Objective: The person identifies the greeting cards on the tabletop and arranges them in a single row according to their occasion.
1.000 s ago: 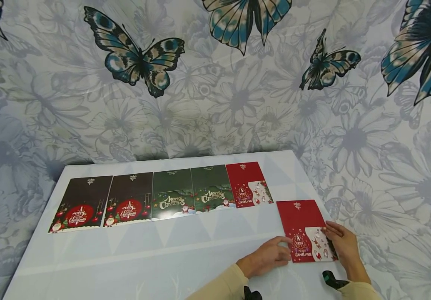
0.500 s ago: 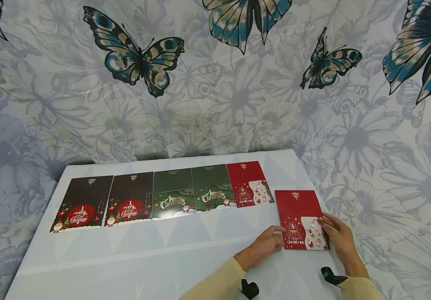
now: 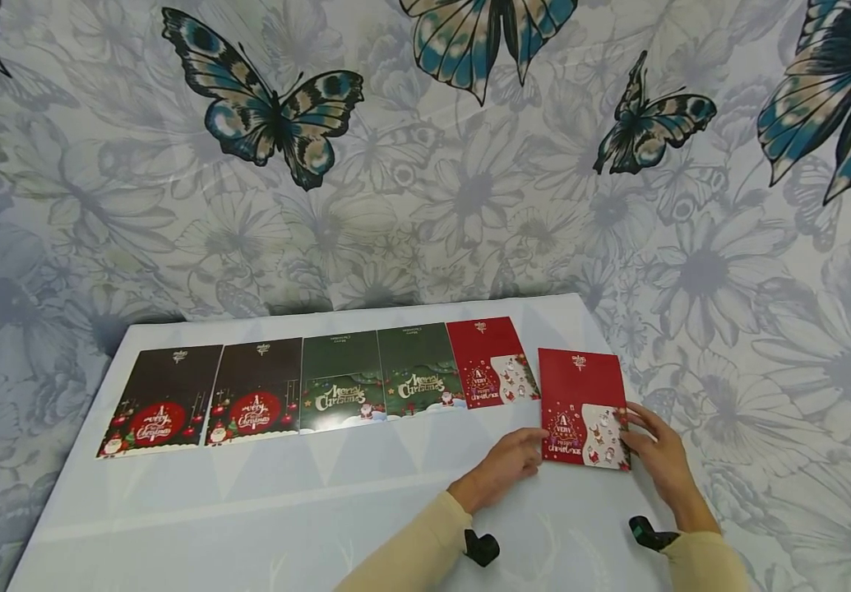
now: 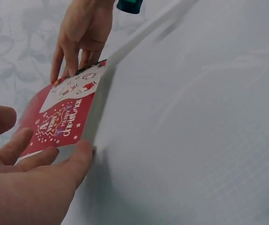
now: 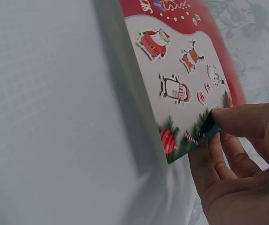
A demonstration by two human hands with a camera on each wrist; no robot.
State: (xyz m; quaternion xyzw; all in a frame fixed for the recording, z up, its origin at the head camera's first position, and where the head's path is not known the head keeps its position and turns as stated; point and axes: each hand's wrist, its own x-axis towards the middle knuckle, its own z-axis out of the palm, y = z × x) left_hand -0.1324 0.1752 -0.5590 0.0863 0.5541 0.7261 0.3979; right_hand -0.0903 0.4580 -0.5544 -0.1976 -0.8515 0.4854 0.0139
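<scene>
A red Christmas card [image 3: 584,411] with a printed white panel is held between both hands, slightly raised over the table's right side. My left hand [image 3: 499,469] holds its left edge; in the left wrist view several fingertips [image 4: 83,149] meet that edge, while the thumb's contact is unclear. My right hand [image 3: 663,460] pinches the right edge. The right wrist view shows its thumb [image 5: 247,121] on the printed face and the other fingers beneath. Just left of the held card lies a matching red card [image 3: 492,362].
Two green cards [image 3: 418,370] and two dark brown cards [image 3: 251,390] continue the row leftward along the white table [image 3: 284,510]. Behind the table hangs butterfly-patterned cloth [image 3: 469,197]. Black wrist devices [image 3: 482,547] sit near the sleeves.
Both hands have moved the held red card away from the body and slightly left, bringing it close to the row's last red card. The cards in the row stay put.
</scene>
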